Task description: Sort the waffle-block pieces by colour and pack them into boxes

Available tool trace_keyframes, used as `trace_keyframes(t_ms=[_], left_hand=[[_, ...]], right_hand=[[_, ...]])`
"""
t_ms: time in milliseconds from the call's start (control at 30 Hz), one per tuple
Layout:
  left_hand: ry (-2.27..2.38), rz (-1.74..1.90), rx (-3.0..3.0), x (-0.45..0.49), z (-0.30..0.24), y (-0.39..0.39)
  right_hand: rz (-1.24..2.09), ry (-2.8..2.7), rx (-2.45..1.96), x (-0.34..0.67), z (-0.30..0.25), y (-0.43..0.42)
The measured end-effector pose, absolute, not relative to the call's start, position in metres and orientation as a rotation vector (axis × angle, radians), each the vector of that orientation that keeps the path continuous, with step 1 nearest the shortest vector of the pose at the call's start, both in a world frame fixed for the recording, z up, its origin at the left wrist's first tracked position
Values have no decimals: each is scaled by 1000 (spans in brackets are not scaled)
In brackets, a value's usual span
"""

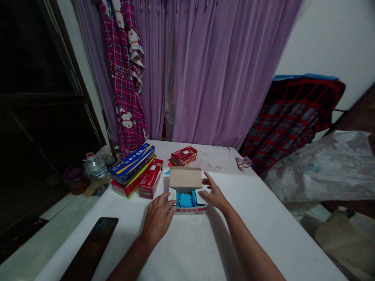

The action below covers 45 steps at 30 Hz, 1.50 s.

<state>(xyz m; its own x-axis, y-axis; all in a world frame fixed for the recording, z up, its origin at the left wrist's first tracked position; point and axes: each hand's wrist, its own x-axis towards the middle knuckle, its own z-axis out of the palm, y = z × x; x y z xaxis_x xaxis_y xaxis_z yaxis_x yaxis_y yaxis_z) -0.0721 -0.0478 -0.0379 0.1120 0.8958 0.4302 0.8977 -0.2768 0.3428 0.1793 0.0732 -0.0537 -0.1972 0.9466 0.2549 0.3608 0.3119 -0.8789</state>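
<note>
An open cardboard box (187, 191) lies on the white table (263, 218), its brown lid flap standing up at the far side and blue pieces showing inside. My left hand (158, 218) rests against the box's left side, fingers curled on its edge. My right hand (213, 193) touches the right side, fingers spread along the wall and flap.
A stack of flat boxes (133, 168) and a red box (150, 178) sit left of the open box; another red box (184, 155) lies behind it. A dark phone (90, 248) lies near left. A water bottle (94, 166) stands off the table's left. Purple curtains (205, 70) hang behind.
</note>
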Motion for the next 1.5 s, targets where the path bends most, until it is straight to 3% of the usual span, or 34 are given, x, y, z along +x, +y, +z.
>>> trace_keyframes(t_ms=[300,600,767,967,1267,1500], left_hand=[[-1833,-1004,-2333,-72,-40,-51],[-1963,-1518,-2057,-91,-26,-42],[-1968,-1282,-2442,-104,-19,-18],[-1827,-1129,-2750,-110,-18,-9],[-1797,-1103,-2728,-104,-25,-8],[-1678,-812,-2653,-93,-25,-20]], right_hand=[[881,-1576,-1126,190,-52,49],[986,-1485,-1109,182,-45,32],[988,-1584,-1074,183,-47,36],[700,-1787,-1043,188,-52,37],[527,-1965,-1043,190,-60,33],[419,-2017,-1038,187,-63,24]])
